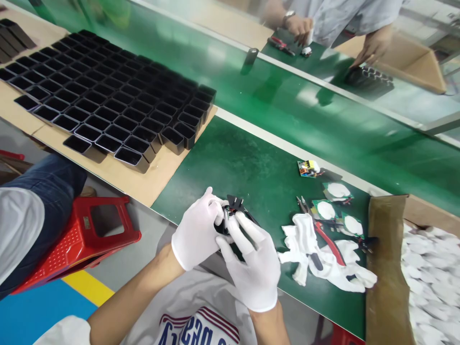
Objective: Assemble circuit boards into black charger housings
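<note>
Both my hands wear white gloves and meet at the near edge of the green mat. My left hand is curled around a small black plastic part with a folded flap on top. My right hand closes on the same part from the right, its fingers pressing against it. Most of the part is hidden between the gloves.
A block of several open black housings stands on cardboard at the left. Red-handled cutters lie on spare white gloves, by round white-topped boards and a small circuit board. A box of white pieces sits right. Another person's hands work across the conveyor. A red stool stands lower left.
</note>
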A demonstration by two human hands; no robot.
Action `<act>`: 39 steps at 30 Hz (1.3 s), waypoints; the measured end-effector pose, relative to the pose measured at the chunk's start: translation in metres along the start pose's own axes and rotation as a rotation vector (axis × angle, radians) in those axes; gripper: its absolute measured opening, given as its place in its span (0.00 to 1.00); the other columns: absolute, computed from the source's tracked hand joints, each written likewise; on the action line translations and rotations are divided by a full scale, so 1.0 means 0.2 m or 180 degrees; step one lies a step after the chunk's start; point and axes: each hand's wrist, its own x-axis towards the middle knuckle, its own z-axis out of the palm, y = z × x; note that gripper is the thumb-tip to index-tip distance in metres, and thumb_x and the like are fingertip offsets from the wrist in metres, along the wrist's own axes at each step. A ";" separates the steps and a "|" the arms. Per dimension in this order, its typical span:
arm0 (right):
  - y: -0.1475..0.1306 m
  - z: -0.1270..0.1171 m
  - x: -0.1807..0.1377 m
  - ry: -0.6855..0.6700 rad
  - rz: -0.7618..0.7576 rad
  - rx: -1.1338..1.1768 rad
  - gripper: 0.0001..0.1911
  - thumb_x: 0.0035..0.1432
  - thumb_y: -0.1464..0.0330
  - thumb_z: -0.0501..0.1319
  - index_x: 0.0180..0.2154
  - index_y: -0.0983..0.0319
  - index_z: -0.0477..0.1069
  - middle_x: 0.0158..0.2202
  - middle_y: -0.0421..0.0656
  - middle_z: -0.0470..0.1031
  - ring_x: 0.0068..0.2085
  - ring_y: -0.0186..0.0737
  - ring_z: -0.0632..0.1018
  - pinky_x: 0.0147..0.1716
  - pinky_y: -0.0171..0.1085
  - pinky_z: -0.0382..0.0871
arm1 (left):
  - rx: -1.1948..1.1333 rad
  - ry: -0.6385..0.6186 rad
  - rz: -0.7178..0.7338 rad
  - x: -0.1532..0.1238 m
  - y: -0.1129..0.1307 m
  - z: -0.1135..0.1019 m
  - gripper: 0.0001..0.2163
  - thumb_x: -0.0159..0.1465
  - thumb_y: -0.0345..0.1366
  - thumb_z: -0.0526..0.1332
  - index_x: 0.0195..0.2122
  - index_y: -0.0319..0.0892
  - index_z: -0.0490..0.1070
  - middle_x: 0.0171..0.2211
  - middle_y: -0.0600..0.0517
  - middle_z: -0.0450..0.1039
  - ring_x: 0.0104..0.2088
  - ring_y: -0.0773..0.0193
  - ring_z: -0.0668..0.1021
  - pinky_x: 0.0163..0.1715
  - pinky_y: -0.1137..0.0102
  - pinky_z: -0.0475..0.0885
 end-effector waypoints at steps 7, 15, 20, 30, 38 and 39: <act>-0.02 0.01 0.00 -0.0155 0.0400 0.0164 0.13 0.67 0.70 0.67 0.52 0.56 0.82 0.48 0.49 0.86 0.48 0.52 0.87 0.48 0.46 0.85 | 0.0179 0.0056 0.0011 0.00 -0.01 0.01 0.19 0.59 0.28 0.66 0.30 0.50 0.53 0.30 0.58 0.69 0.36 0.59 0.83 0.72 0.46 0.69; -0.07 0.07 -0.10 0.0421 0.1044 -0.0280 0.23 0.66 0.64 0.70 0.61 0.59 0.76 0.53 0.53 0.84 0.50 0.55 0.86 0.49 0.51 0.85 | 0.0078 -0.0013 0.0017 0.00 0.00 0.00 0.25 0.55 0.35 0.76 0.30 0.50 0.54 0.32 0.56 0.72 0.39 0.55 0.84 0.73 0.43 0.66; -0.10 0.11 -0.09 0.0525 0.1088 -0.0298 0.19 0.67 0.65 0.69 0.58 0.59 0.79 0.49 0.52 0.86 0.45 0.52 0.87 0.42 0.47 0.85 | 0.0483 0.0057 0.0031 -0.03 -0.02 0.03 0.17 0.61 0.37 0.71 0.32 0.49 0.59 0.35 0.51 0.75 0.44 0.49 0.85 0.65 0.47 0.76; -0.15 0.14 -0.07 0.0600 0.1405 -0.0344 0.26 0.67 0.62 0.68 0.63 0.63 0.73 0.51 0.53 0.85 0.48 0.51 0.87 0.46 0.45 0.84 | 0.0382 -0.0009 0.0031 -0.03 -0.02 0.05 0.08 0.60 0.31 0.66 0.34 0.49 0.68 0.38 0.51 0.80 0.42 0.51 0.84 0.72 0.45 0.67; -0.13 0.13 -0.07 0.0628 0.1341 -0.0273 0.19 0.69 0.65 0.68 0.58 0.62 0.77 0.48 0.50 0.86 0.45 0.46 0.87 0.46 0.41 0.83 | 0.0746 -0.0001 -0.0136 -0.07 -0.04 0.08 0.07 0.62 0.30 0.65 0.33 0.49 0.69 0.37 0.49 0.82 0.43 0.52 0.85 0.67 0.49 0.73; -0.12 0.13 -0.06 0.0559 0.1359 -0.0125 0.19 0.68 0.65 0.67 0.58 0.62 0.77 0.49 0.50 0.85 0.48 0.47 0.86 0.48 0.42 0.83 | 0.0754 -0.0011 -0.0128 -0.07 -0.04 0.08 0.07 0.62 0.31 0.66 0.33 0.49 0.69 0.37 0.50 0.82 0.44 0.51 0.85 0.67 0.49 0.74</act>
